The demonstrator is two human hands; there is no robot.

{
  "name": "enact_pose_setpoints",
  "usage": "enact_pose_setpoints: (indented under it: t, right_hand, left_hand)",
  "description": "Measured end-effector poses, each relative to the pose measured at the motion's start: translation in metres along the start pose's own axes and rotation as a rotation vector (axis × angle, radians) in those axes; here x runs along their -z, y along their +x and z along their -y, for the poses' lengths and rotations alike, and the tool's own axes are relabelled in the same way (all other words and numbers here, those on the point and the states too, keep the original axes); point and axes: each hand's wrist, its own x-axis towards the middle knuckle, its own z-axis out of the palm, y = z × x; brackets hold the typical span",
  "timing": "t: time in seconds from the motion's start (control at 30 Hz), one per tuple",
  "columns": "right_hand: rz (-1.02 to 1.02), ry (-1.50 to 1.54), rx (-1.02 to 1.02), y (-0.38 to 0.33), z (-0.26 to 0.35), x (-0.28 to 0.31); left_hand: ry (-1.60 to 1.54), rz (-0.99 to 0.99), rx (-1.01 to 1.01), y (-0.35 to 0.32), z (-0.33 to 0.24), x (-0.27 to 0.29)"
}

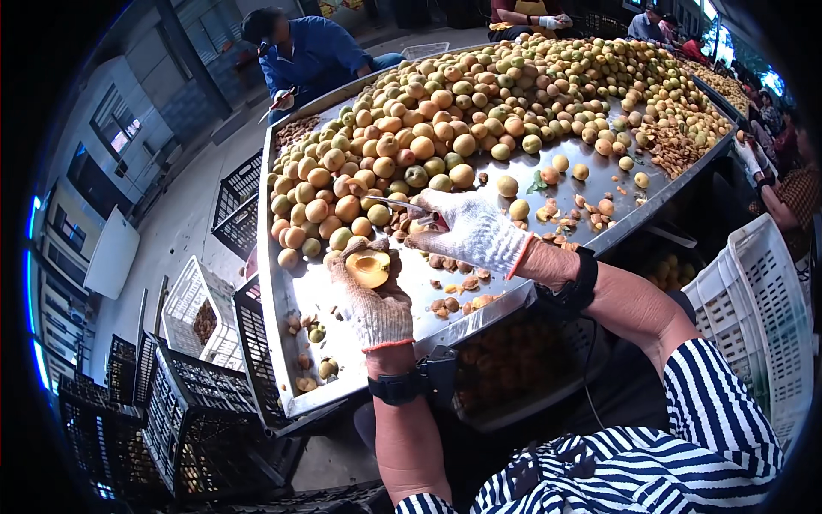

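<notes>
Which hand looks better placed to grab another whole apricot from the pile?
Probably the right hand: it lies closer to the apricot pile, though it holds a knife. The left hand is full with a halved apricot.

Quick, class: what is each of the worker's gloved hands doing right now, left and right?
Left hand: closed around a halved apricot, cut face up.
Right hand: closed on a small knife, blade pointing left over the metal table.

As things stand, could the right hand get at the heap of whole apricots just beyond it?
Probably yes. The right hand, gripping a small knife, hovers beside the apricot heap on the metal table; nothing lies between them.
</notes>
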Motion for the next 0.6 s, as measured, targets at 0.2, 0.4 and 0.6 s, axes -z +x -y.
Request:
enact_pose_setpoints:
  t: [0.2, 0.4, 0.6]
  right_hand:
    - [0.239, 0.150, -0.262, -0.002, 0.032, -0.009]
    - [0.362, 0.533, -0.402, -0.011, 0.044, -0.005]
    - [0.437, 0.362, -0.332, -0.007, 0.056, -0.002]
  left_hand:
    - [0.258, 0.046, -0.397, -0.012, 0.012, -0.001]
    - [0.352, 0.150, -0.361, -0.030, 0.011, 0.000]
    - [1.092, 0.165, -0.931, -0.026, 0.008, 0.013]
